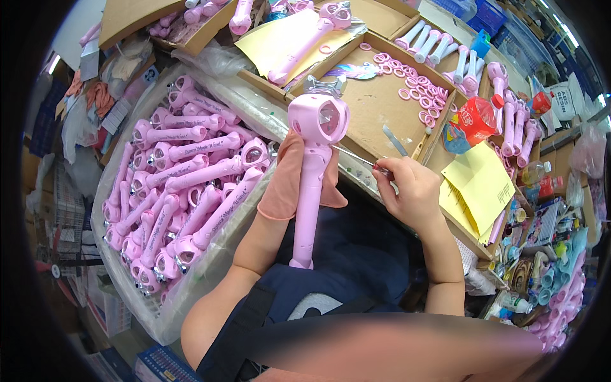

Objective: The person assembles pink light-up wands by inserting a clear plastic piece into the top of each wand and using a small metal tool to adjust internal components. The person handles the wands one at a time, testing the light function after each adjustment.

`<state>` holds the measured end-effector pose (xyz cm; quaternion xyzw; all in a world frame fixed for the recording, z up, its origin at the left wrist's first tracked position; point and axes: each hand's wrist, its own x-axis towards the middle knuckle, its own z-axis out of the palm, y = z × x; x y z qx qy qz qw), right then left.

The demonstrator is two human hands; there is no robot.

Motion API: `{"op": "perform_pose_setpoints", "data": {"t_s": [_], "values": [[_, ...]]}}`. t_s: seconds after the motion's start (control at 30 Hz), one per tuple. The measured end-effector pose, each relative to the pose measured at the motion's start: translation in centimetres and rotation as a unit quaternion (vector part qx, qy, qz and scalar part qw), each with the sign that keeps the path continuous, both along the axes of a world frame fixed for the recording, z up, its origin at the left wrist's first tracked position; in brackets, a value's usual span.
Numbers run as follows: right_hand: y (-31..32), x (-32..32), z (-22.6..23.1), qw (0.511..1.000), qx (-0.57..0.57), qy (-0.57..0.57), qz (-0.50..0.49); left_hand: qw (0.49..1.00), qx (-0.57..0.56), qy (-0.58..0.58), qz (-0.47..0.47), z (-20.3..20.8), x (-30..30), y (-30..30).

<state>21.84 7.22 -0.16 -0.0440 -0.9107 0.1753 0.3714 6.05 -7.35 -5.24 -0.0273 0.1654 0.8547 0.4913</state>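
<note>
A pink toy wand (311, 204) stands upright before me, with a round windowed head and a silvery crown on top. My left hand (285, 177), wrapped in a salmon-coloured cloth (289, 167), is closed around the wand just below its head. Pinched in my right hand (410, 191) is a small screwdriver (354, 155) with a thin metal shaft and a dark red handle. Its tip points left at the wand's neck; whether it touches cannot be made out. Part of the cloth shows on the wand's right side.
To the left, a plastic-lined box (162, 318) holds many pink wands. Ahead, a cardboard tray (366, 105) carries loose pink rings (417, 86) and a flat metal blade (394, 139). Yellow paper sheets (477, 184) and a red-wrapped bottle (474, 121) lie at the right.
</note>
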Motion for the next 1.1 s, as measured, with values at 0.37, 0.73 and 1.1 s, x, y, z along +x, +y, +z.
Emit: {"op": "perform_pose_setpoints", "data": {"t_s": [0.37,0.73,1.1], "values": [[0.8,-0.3,1.4,0.994,0.105,0.010,0.018,0.400,-0.310,0.860,0.063,2.8,-0.3,-0.5],[0.8,-0.4,-0.2,0.959,-0.280,-0.035,0.009,0.310,-0.276,0.903,0.111,2.3,-0.4,-0.4],[1.7,-0.3,-0.8,0.827,-0.543,-0.147,0.009,0.278,-0.307,0.898,0.148,0.5,-0.2,-0.5]]}}
